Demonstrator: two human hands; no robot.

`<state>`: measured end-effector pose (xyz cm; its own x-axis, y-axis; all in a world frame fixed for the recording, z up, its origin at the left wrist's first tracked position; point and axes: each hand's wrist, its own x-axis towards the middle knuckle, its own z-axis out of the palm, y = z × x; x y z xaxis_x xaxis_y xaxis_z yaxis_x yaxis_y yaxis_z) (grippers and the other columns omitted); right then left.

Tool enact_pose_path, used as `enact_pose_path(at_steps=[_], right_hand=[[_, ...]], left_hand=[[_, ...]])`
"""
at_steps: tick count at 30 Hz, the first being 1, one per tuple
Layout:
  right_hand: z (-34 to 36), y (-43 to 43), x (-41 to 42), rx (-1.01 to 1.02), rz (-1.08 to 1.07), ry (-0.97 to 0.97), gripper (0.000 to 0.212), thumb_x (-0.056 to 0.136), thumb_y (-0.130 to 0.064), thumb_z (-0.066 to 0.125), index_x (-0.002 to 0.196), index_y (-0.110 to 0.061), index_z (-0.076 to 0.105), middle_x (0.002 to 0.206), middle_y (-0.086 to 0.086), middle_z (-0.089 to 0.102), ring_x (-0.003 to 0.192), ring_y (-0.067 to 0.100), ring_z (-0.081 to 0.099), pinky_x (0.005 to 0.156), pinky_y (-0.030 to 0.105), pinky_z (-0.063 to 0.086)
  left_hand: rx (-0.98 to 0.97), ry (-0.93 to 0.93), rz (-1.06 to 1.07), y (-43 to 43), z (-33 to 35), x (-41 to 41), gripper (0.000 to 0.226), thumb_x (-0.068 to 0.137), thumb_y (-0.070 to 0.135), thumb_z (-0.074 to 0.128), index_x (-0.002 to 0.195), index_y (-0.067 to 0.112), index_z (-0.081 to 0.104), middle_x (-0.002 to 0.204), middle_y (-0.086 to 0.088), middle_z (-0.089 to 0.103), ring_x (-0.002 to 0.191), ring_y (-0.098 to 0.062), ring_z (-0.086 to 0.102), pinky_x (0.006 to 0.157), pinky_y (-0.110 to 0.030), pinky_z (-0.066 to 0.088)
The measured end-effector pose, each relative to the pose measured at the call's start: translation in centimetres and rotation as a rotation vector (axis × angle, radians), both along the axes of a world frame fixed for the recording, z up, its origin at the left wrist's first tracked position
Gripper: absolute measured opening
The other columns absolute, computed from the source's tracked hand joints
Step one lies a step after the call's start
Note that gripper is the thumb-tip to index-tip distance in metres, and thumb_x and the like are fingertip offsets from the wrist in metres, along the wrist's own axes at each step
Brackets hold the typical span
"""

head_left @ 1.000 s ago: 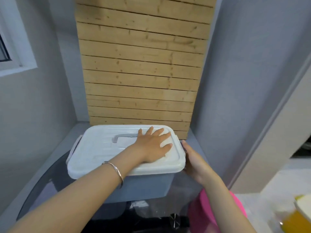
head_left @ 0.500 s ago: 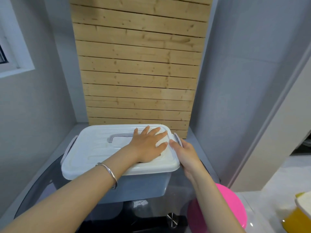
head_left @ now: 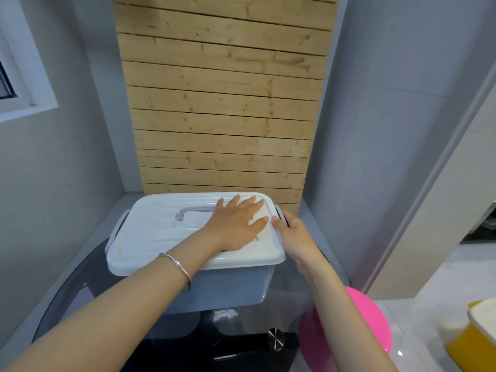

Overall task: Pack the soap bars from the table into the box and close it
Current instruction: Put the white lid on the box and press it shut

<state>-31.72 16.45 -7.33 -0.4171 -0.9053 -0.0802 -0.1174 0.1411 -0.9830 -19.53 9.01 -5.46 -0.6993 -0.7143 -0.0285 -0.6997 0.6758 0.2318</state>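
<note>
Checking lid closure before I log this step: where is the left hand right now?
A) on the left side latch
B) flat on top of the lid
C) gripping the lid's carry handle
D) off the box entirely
B: the left hand lies palm-down, fingers spread, on the white lid, beside its handle, while the right hand is at the box's right edge.

White lid (head_left: 161, 237), grey-blue box (head_left: 230, 288), pink stool (head_left: 373, 326), pale knotty wood slats (head_left: 222, 103)

The lid (head_left: 166, 232) hides the box's contents; yellow container (head_left: 480, 336) cut off.
</note>
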Motion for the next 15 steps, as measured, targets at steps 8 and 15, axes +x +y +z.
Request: enact_pose_path(at_steps=[8,15], right_hand=[[0.3,1.6,1.3,-0.037,0.176,0.510,0.073,0.075,-0.071,0.048,0.141,-0.043,0.036,0.156,-0.020,0.017,0.147,0.005,0.006,0.120,0.035,0.011],[0.4,2.7,1.3,0.066,0.297,0.759,0.109,0.036,-0.096,0.046,0.136,-0.053,0.037,0.157,-0.024,0.009,0.146,0.004,-0.016,0.121,0.042,0.007]], left_hand=[[-0.060,0.046,0.133,1.7,-0.1,13.0,0.097,0.058,0.090,0.007,0.145,0.048,0.012,0.159,0.019,0.002,0.148,-0.012,-0.006,0.120,-0.041,-0.006],[-0.129,0.067,0.156,1.0,-1.0,15.8,0.108,0.044,0.098,0.013,0.143,0.054,0.012,0.159,0.015,0.008,0.148,-0.015,0.004,0.121,-0.044,-0.002]])
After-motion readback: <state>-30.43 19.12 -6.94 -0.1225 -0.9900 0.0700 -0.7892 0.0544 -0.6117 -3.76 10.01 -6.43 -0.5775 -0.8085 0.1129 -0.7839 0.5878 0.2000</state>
